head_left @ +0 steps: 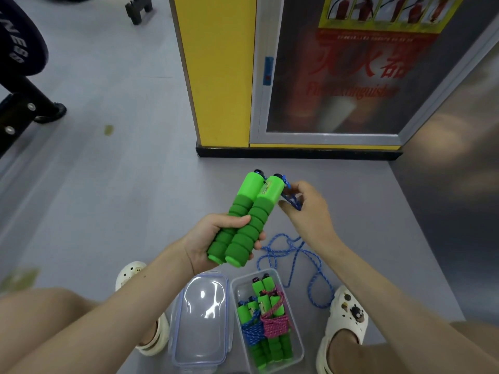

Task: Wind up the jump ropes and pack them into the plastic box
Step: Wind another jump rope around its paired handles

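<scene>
Clear plastic box (293,354) sat nearest on the floor, already holding two wound ropes (266,323), its lid (201,319) just left. Beyond it, the left hand (213,242) clenched both green handles (247,217) while the right hand (307,209) pinched the blue cord (293,255), mostly unwound.

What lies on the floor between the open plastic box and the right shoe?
In the head view, loose loops of blue rope trail across the grey floor between the plastic box and the right shoe.
</scene>
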`<act>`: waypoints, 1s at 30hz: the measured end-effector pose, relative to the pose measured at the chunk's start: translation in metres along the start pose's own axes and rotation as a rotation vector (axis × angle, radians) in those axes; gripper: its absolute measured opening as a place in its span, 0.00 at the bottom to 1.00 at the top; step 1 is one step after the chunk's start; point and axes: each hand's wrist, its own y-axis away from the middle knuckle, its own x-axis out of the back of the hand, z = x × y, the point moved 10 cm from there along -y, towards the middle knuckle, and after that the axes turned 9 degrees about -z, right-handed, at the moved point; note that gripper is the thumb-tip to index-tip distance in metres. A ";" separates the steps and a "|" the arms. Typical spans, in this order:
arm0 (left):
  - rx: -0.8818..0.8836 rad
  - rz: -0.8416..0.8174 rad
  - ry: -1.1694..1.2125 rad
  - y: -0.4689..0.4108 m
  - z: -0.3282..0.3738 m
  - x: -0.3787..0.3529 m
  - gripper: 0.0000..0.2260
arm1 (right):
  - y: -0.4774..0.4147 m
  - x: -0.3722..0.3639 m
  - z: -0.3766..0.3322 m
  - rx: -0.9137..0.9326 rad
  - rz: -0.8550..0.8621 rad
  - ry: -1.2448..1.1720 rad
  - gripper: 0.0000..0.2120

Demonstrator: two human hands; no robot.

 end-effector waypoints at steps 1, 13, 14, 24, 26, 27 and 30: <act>-0.006 -0.001 0.003 0.000 0.000 -0.001 0.16 | 0.001 0.001 -0.001 0.005 0.016 -0.018 0.05; -0.060 0.080 0.042 0.001 0.007 0.005 0.15 | 0.002 -0.004 0.022 -0.212 -0.011 -0.411 0.10; -0.058 0.086 0.045 0.001 0.007 0.006 0.15 | 0.002 -0.003 0.023 -0.220 -0.005 -0.400 0.09; -0.068 0.144 0.054 0.000 0.005 0.011 0.16 | 0.004 -0.022 0.021 -0.250 -0.184 -0.253 0.07; -0.079 0.154 0.057 0.001 0.007 0.011 0.16 | 0.004 -0.023 0.021 -0.265 -0.197 -0.335 0.07; -0.082 0.158 0.057 0.001 0.007 0.011 0.17 | 0.004 -0.024 0.023 -0.279 -0.189 -0.399 0.07; -0.094 0.170 0.066 0.002 0.009 0.010 0.17 | 0.005 -0.024 0.029 -0.320 -0.124 -0.617 0.10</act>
